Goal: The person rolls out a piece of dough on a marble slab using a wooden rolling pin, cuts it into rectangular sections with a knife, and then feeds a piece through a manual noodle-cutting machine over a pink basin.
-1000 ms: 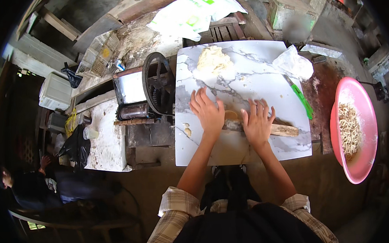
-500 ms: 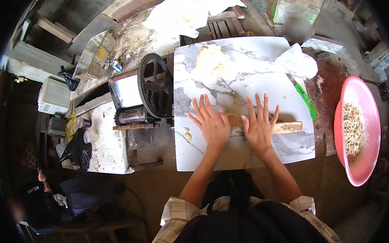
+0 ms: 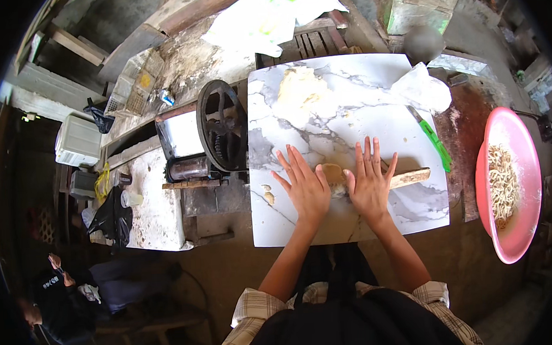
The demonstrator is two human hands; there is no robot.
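Observation:
My left hand (image 3: 303, 186) and my right hand (image 3: 368, 183) lie palms down with fingers stretched and spread over a wooden rolling stick (image 3: 410, 176); the stick is partly hidden under them, its right end showing. A tan flattened piece of dough (image 3: 332, 173) shows between my hands on the marble-patterned board (image 3: 415, 209). A pale lump of dough (image 3: 301, 90) sits at the board's back. A green-handled knife (image 3: 435, 142) and a white plastic bag (image 3: 424, 88) are at its right side.
A hand-wheel roller machine (image 3: 188, 167) stands left of the board, a pink basin (image 3: 525, 159) of cut strands at right. A white sack (image 3: 249, 18) lies behind, a crate (image 3: 134, 80) back left. A person in dark clothing (image 3: 62, 312) is at lower left.
Both hands have moved back toward me, nearer the board's front edge, with fingers straighter and flatter over the stick. The person at lower left has moved slightly.

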